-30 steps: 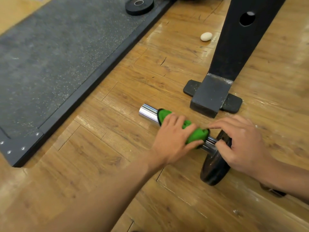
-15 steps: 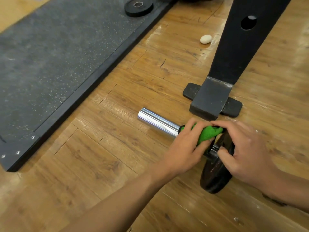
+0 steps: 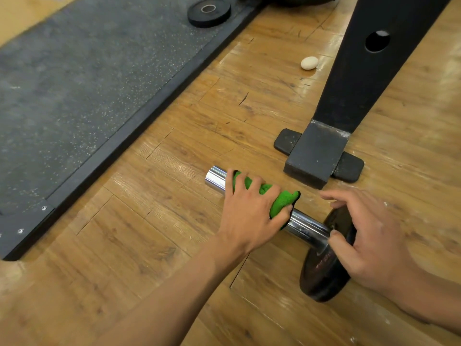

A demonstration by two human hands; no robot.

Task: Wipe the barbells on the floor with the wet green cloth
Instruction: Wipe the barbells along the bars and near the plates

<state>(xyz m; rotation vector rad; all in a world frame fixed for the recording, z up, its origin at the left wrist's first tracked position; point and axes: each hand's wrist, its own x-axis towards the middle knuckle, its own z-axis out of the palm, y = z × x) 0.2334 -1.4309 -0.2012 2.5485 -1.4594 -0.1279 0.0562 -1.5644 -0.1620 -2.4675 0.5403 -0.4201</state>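
Green cloth [image 3: 282,201] is sitting bunched under the curling fingers [image 3: 238,183] of your left hand [image 3: 249,218]. Your right hand [image 3: 374,243] is pinching the black plate [image 3: 321,275], and slackening there is risking the barbell [image 3: 306,227] rolling.

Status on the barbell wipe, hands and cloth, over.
Left hand grips green cloth round barbell. Right hand holds it at black plate. Rack foot close beyond, not touching.

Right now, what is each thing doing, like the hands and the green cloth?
Shiny chrome steel bar: lying on the wooden floor.
Fluffy green cloth: wrapped round the bar.
Left hand: grips the cloth round the bar.
Black round weight plate: on the bar, standing on edge.
Right hand: holds the plate.
Small black disc: flat on the grey mat.
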